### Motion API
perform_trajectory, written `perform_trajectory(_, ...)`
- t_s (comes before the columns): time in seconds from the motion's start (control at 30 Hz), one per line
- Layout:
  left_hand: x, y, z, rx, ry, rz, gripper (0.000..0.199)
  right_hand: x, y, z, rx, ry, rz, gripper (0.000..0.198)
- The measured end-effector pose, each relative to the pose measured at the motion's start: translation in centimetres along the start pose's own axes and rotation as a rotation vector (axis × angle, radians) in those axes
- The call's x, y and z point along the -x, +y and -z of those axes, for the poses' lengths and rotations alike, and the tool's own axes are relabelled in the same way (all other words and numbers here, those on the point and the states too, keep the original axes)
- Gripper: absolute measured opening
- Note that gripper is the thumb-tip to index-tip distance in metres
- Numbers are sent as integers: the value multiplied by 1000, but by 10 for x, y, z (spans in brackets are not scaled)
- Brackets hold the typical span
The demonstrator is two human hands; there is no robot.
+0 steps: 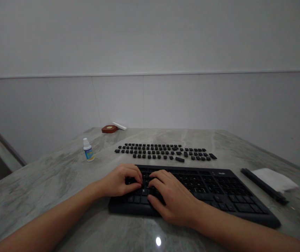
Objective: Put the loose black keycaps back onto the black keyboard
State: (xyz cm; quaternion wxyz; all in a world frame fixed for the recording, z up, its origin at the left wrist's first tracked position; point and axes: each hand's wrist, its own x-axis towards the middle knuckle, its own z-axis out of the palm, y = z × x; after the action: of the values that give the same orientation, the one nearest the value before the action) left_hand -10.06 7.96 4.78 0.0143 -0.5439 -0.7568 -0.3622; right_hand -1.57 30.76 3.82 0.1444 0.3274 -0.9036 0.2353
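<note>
A black keyboard (214,180) lies on the table in front of me, with dark gaps among its keys where caps are off. My left hand (122,179) rests on its left part, thumb and fingertips pinched close together over the keys; whatever lies between them is hidden. Just to the right, my right hand (174,197) reaches over the keyboard with bent fingers spread and the thumb apart, fingertips at the keys. Beyond the keyboard, many loose black keycaps (151,152) lie in rows. One longer keycap (179,159) sits at their front.
A small white bottle (89,154) with a blue label stands at the left. By the wall lie a reddish-brown case (109,129) and a white strip (119,126). Right of the keyboard are a long black bar (264,185) and a white cloth or tissue (276,179) on the marbled table (68,210).
</note>
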Motion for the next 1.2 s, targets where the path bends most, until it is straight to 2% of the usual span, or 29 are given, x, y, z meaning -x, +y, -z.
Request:
perform_trajectory(0.37, 0, 0, -1, -21, 4, 2, 9, 1, 2, -1, -1, -31, 44, 37)
perform_trajectory(0.93, 1, 9, 4, -159, -28, -80, 19, 0, 2, 1, 10, -49, 54, 35)
perform_trajectory(1.2, 3, 10, 5, -287, -82, -145, 20, 0, 1, 1, 5, -28, 131, 32)
